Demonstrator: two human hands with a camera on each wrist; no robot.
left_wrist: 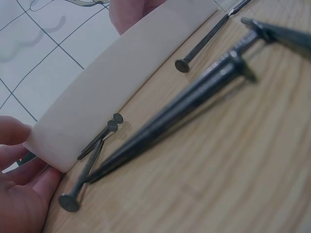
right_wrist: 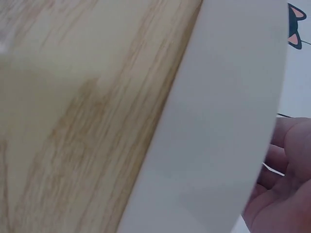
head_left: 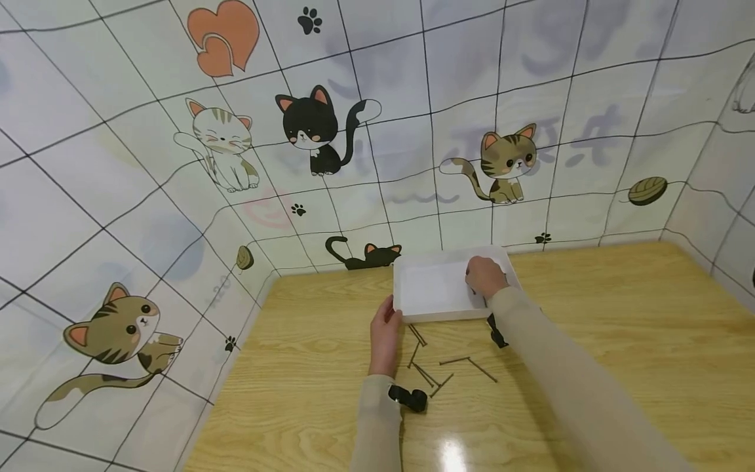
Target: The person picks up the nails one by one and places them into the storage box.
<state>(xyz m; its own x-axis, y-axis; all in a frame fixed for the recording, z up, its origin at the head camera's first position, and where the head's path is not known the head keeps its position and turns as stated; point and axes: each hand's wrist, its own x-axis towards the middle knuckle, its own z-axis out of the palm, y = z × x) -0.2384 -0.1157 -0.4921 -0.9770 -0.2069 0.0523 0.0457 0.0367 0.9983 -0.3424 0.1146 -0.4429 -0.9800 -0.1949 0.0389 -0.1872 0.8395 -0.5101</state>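
Note:
A shallow white tray [head_left: 433, 288] sits on the wooden table by the wall. My left hand [head_left: 385, 337] holds its near left corner; in the left wrist view, the thumb and fingers [left_wrist: 34, 182] grip the tray wall [left_wrist: 114, 73] there. Inside the tray's right part is my right hand [head_left: 486, 277], fingers curled downward. Small dark nail-like pieces show beside it, but whatever its fingertips hold is hidden. The right wrist view has this hand [right_wrist: 284, 179] behind the tray's side wall [right_wrist: 209, 107]. Several dark metal nails [left_wrist: 170, 116] lie loose on the table before the tray.
Behind and left of the wooden table [head_left: 307, 373] hang white gridded sheets [head_left: 413, 151] printed with cartoon cats. A black strap device [head_left: 409, 398] is on the left wrist and another [head_left: 497, 332] on the right. The loose nails lie between the two forearms.

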